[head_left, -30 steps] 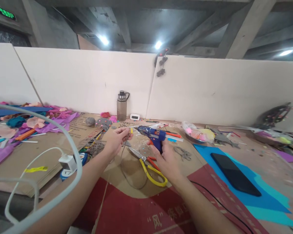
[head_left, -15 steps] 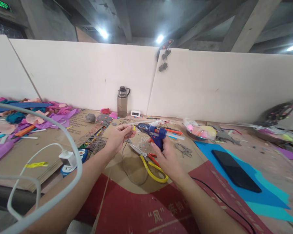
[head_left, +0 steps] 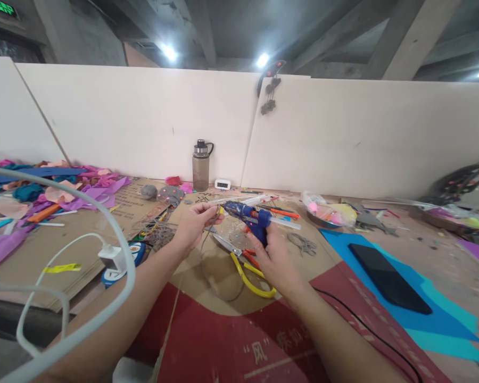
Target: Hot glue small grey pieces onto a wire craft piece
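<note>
My right hand (head_left: 274,259) grips the handle of a blue hot glue gun (head_left: 250,217), its nozzle pointing left toward my left hand. My left hand (head_left: 194,225) is closed in a pinch on a thin grey wire (head_left: 206,250) with a small yellow piece at its top; the wire curves down in a loop over the cardboard. The gun's nozzle sits right beside the pinched tip. Yellow-handled scissors (head_left: 245,266) lie on the cardboard just below both hands. A black cord (head_left: 351,324) runs back from the gun along my right arm.
A dark water bottle (head_left: 199,166) and a small white clock (head_left: 222,184) stand by the white back wall. A black phone (head_left: 389,277) lies on blue felt (head_left: 439,314) at right. Coloured felt scraps (head_left: 43,197) pile up at left. A white charger (head_left: 112,257) and cable lie near my left arm.
The view has shifted slightly; both hands stay close together with the glue gun's nozzle by the wire tip. Nothing was let go or picked up.
</note>
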`<action>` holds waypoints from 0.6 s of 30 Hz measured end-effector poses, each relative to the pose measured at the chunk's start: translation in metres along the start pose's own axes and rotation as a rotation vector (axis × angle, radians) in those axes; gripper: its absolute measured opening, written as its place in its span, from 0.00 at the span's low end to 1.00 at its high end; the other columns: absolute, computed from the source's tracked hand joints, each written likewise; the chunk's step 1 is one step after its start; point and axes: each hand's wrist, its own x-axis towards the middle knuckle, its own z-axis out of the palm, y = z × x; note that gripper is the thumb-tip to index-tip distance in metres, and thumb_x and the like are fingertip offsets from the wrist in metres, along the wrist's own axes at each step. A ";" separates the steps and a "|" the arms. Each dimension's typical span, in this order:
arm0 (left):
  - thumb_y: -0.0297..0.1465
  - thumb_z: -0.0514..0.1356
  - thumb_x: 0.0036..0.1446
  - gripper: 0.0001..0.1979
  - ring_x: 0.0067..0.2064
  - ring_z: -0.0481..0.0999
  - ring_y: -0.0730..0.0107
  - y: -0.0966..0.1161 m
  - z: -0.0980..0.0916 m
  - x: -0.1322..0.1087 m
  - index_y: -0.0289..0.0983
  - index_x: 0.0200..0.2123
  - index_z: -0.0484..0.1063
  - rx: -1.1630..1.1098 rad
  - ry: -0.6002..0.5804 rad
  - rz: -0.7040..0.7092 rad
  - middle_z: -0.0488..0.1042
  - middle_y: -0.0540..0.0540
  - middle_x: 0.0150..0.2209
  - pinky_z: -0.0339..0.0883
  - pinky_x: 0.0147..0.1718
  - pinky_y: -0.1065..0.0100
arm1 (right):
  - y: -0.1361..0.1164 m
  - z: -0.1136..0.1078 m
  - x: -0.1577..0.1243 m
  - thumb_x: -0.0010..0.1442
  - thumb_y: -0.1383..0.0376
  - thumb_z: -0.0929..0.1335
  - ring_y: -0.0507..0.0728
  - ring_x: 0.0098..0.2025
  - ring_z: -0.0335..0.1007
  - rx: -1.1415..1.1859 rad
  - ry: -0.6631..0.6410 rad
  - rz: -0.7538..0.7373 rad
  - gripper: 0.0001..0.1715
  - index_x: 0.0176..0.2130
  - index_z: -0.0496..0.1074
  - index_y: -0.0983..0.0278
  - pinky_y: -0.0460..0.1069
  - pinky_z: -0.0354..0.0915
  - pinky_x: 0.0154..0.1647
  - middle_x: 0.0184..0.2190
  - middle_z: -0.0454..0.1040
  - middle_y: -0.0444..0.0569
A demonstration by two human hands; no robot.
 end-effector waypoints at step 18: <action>0.38 0.70 0.42 0.15 0.28 0.76 0.71 0.000 0.000 0.000 0.32 0.28 0.74 0.007 0.023 0.018 0.77 0.46 0.27 0.70 0.33 0.68 | -0.004 -0.001 -0.001 0.64 0.60 0.61 0.60 0.43 0.72 -0.024 0.021 -0.024 0.13 0.46 0.65 0.63 0.55 0.67 0.45 0.41 0.75 0.53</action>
